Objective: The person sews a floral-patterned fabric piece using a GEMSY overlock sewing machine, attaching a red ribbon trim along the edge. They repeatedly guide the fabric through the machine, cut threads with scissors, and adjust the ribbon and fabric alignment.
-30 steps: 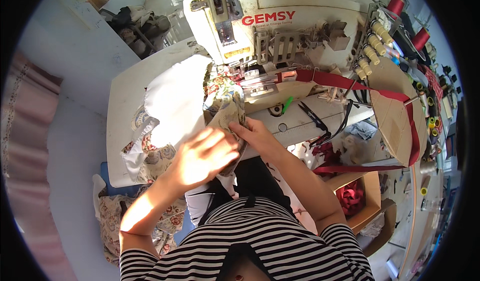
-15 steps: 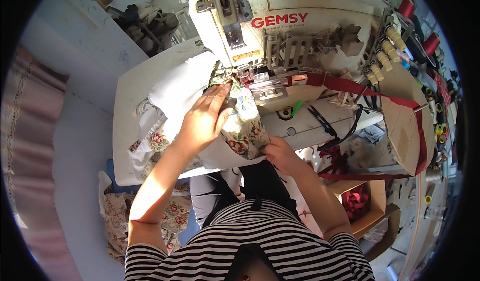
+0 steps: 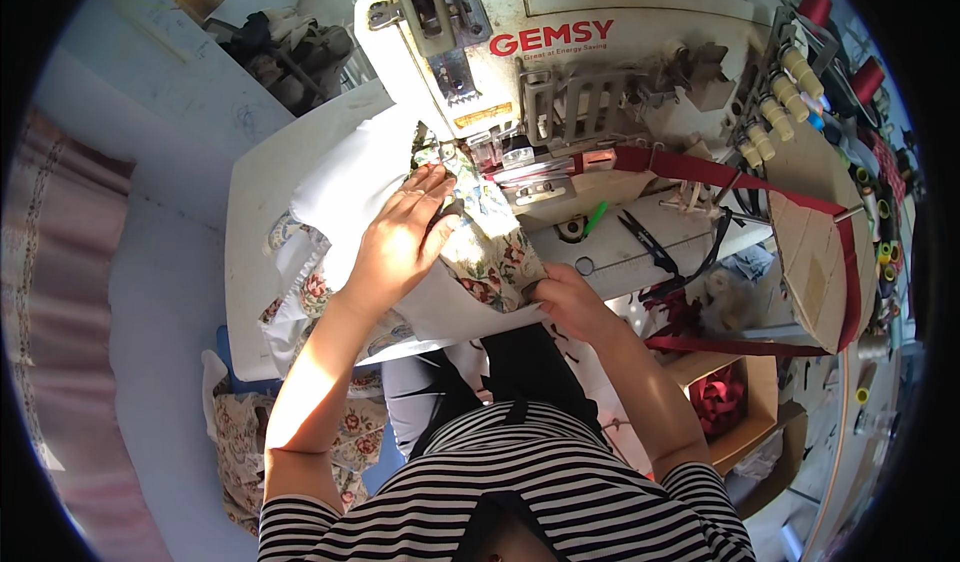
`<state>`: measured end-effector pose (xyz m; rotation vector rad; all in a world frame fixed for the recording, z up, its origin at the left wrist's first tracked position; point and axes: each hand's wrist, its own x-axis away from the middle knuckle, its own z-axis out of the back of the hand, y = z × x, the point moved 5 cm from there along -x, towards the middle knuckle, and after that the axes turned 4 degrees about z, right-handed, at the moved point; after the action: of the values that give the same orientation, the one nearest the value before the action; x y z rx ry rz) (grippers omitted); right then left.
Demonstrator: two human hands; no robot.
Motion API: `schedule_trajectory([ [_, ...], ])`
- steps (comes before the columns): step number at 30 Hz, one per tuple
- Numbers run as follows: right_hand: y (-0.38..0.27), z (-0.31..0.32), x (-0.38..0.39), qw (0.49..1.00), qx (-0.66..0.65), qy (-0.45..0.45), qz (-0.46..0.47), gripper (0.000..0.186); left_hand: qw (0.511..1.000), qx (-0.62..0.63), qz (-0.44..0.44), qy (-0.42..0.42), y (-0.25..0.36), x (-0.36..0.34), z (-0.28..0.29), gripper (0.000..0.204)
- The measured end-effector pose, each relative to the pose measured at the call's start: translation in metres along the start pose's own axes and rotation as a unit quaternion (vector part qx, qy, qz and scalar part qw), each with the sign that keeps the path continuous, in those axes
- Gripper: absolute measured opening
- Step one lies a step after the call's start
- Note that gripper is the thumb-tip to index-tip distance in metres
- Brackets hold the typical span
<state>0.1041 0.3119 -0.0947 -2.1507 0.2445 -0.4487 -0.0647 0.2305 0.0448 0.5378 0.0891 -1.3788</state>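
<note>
A floral fabric piece (image 3: 492, 237) with a white layer (image 3: 345, 177) beside and under it lies on the sewing machine's bed. Its far end reaches the presser foot area of the white sewing machine (image 3: 640, 82). My left hand (image 3: 405, 237) rests flat on the fabric just in front of the needle area, fingers stretched out and thumb apart. At the near right corner, my right hand (image 3: 572, 302) pinches the fabric's edge between thumb and fingers. A dark red ribbon (image 3: 690, 170) runs into a metal guide right of the needle area.
Black snips (image 3: 648, 242), a tape measure (image 3: 572, 229) and a green stick (image 3: 596, 216) lie right of the fabric. Cardboard (image 3: 815, 262) carries the ribbon. An open box (image 3: 745, 402) holds red ribbon. More floral fabric (image 3: 355, 432) hangs lower left. Thread cones (image 3: 780, 117) stand at right.
The view has shifted slightly. My left hand stays flat on the fabric and my right hand keeps its pinch on the corner, with little visible movement of the fabric.
</note>
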Motion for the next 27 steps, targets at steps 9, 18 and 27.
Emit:
schedule_trajectory([
  [9, -0.027, -0.025, -0.018, 1.000, -0.011, -0.019, 0.016, 0.035, 0.999, 0.020, -0.024, -0.019, -0.029, -0.022, 0.002, 0.034],
  [18, -0.043, -0.030, -0.030, 0.996, 0.044, -0.021, 0.071, 0.033, 0.973, -0.123, -0.193, -0.018, -0.002, 0.005, 0.046, 0.020],
  [27, -0.006, -0.034, -0.009, 0.995, -0.058, -0.052, -0.058, 0.034, 0.988, -0.018, -0.154, 0.002, 0.087, 0.035, 0.026, 0.035],
])
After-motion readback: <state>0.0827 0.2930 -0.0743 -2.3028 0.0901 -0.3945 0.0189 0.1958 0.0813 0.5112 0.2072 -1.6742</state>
